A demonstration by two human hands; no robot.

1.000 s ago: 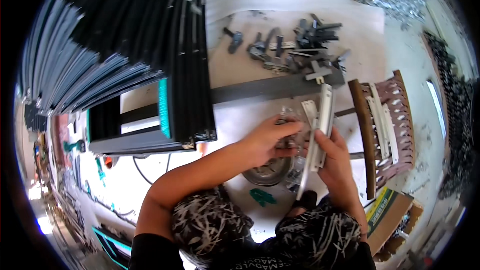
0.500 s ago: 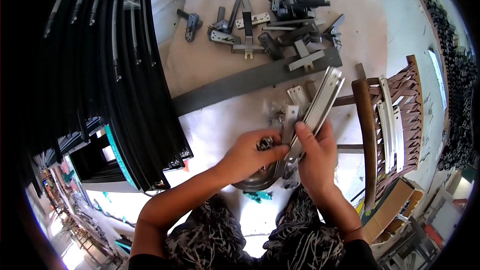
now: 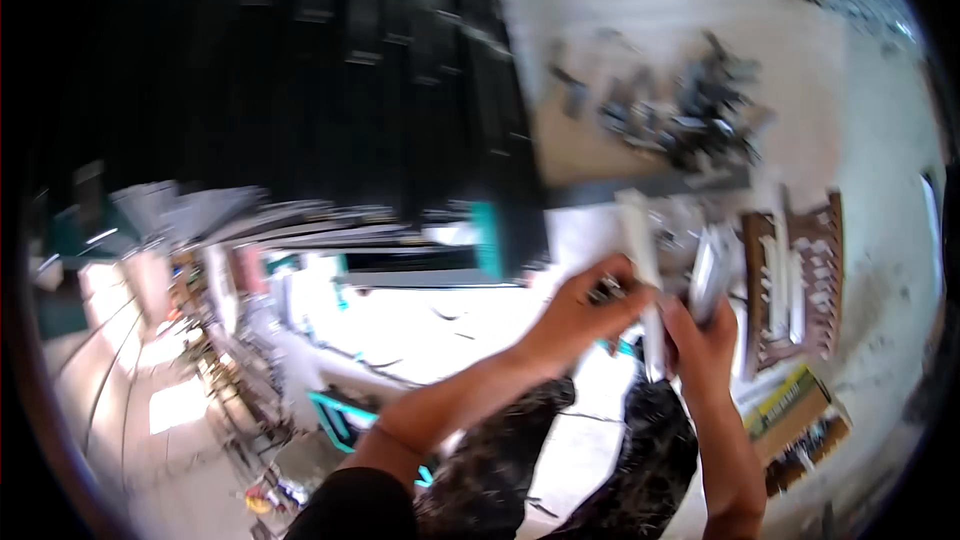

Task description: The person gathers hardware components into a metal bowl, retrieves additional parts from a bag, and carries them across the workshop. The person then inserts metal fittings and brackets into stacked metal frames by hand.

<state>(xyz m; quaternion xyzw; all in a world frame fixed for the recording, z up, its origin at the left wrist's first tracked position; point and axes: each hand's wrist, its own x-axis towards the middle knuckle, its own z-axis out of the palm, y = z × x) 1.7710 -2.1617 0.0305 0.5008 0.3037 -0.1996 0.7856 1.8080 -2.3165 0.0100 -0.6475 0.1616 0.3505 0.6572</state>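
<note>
My left hand (image 3: 575, 322) is closed, thumb and fingers on a long pale metal strip (image 3: 641, 245) that stands nearly upright in the picture. Small shiny metal pieces (image 3: 606, 288), too blurred to name, sit in the curl of its fingers. To the right, my right hand (image 3: 710, 352) is wrapped round a bundle of silver metal channel bars (image 3: 711, 268), which point away from me. Its fingertips come close to the strip's lower part; whether they touch it, I cannot tell.
Long black profiles (image 3: 300, 110) are stacked at the left. Blurred metal hardware (image 3: 705, 110) lies in a heap beyond a grey bar (image 3: 600, 190). At the right, a brown woven chair (image 3: 828, 280) carries pale metal strips (image 3: 796, 295), with a cardboard box (image 3: 790, 420) nearer me.
The whole view has swung left, so the hardware and my hands appear farther right, smeared by motion. The strip in my left hand now stands apart from the bars in my right.
</note>
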